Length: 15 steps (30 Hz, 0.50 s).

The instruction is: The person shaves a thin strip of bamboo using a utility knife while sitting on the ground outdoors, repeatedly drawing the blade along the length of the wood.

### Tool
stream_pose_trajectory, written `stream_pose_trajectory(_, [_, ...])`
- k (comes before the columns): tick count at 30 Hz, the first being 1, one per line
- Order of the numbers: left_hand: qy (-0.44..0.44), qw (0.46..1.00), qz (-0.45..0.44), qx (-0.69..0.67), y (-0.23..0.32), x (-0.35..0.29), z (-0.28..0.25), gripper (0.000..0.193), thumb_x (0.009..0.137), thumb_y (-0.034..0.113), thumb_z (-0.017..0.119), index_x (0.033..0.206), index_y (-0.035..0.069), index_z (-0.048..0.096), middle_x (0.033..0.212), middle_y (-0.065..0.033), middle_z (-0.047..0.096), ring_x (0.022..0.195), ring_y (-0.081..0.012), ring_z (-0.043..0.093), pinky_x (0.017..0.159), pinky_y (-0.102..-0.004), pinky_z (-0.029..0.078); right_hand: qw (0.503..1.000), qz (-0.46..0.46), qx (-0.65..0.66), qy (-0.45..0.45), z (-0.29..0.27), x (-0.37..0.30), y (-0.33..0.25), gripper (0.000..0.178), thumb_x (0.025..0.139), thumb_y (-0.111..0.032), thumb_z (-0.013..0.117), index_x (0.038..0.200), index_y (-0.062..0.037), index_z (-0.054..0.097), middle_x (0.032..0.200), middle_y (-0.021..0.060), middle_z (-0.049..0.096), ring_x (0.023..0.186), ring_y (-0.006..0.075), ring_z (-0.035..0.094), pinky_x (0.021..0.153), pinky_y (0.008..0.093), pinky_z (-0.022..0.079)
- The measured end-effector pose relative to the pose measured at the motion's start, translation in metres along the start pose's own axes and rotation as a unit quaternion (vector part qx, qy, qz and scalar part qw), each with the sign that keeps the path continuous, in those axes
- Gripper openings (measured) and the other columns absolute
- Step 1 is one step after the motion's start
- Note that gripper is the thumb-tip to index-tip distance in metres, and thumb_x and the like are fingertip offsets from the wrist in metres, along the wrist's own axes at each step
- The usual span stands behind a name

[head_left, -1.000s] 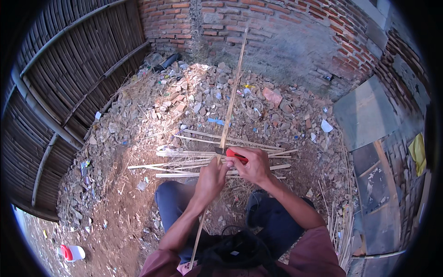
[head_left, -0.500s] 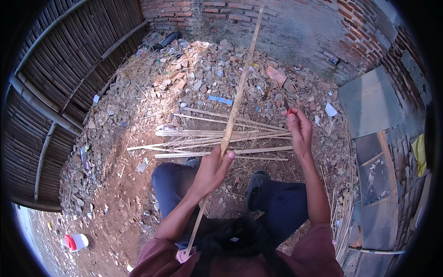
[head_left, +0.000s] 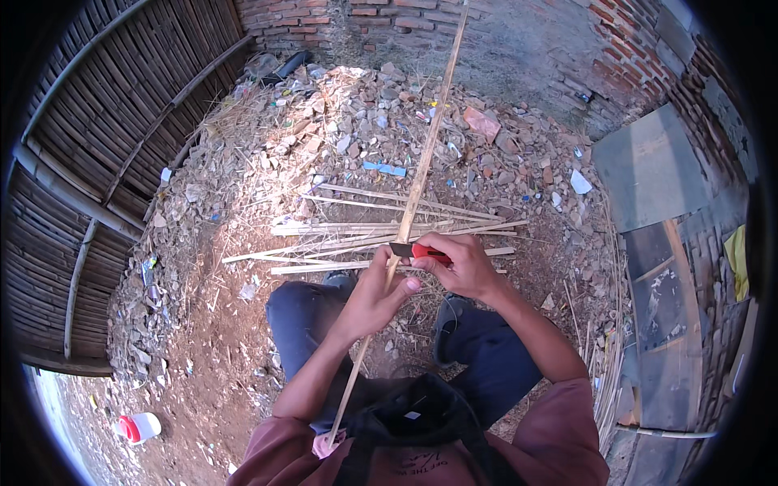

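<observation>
While gripping a long, flat, pale-tan bamboo-like strip (head_left: 421,174) in the left hand (head_left: 377,300), curls the fingers of that hand in around it and stretches the thumb out past it toward the right. Clamps the fingers of the right hand (head_left: 466,266) about a cutter knife (head_left: 430,254) with a bright red handle, close beside the left hand. Lays the broad, dark, flat blade (head_left: 400,249) of the knife crosswise over the strip, right at the left fingertips; cannot tell how deep into it. Holds the strip on a slant, from the lap below, between both knees in dark blue trousers (head_left: 300,324), up and away over the ground to in front of the weathered red-brick wall (head_left: 519,65).

On the bare brown earth ground (head_left: 207,340), just beyond the knees: a loose spread of thin, straight, pale strips (head_left: 308,230), mostly lying crosswise. Toward the ground's far edge, below the brick wall: grey and reddish rubble (head_left: 356,121). Along the left edge: a dark slatted fence (head_left: 105,105). Near the lower left corner: a small white container with a red part (head_left: 146,425).
</observation>
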<state>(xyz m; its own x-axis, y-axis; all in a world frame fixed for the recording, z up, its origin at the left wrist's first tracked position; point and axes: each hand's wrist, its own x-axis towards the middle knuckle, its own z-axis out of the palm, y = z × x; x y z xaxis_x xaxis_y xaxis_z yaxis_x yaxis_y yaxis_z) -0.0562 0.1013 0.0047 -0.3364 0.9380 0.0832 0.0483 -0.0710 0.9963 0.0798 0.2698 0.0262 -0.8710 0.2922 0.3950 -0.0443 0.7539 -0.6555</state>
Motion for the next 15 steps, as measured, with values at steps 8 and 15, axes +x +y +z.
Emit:
stream_pose_trajectory(8, [-0.086, 0.992, -0.09, -0.018, -0.008, 0.002, -0.008, 0.028, 0.114, 0.031, 0.049, 0.123, 0.005, 0.049, 0.083, 0.005, 0.049, 0.069, -0.0033, 0.042, 0.059, -0.0223, 0.037, 1.0, -0.009, -0.007, 0.005, 0.005, 0.0, 0.0, 0.025, 0.097, -0.029, 0.074, 0.106, -0.0062, 0.073, 0.088, 0.0107, 0.075, 0.074, 0.0269, 0.075, 0.066, 0.0373, 0.057])
stream_pose_trajectory(15, [0.03, 0.994, -0.025, 0.099, 0.01, 0.004, 0.002, 0.03, 0.114, 0.03, 0.05, 0.122, 0.001, 0.053, 0.074, -0.0018, 0.051, 0.066, -0.0104, 0.047, 0.059, -0.0318, 0.041, 0.999, 0.015, -0.031, 0.03, 0.01, -0.001, -0.004, 0.024, 0.095, -0.029, 0.076, 0.106, -0.0087, 0.074, 0.088, 0.0111, 0.076, 0.073, 0.0288, 0.076, 0.064, 0.0384, 0.057])
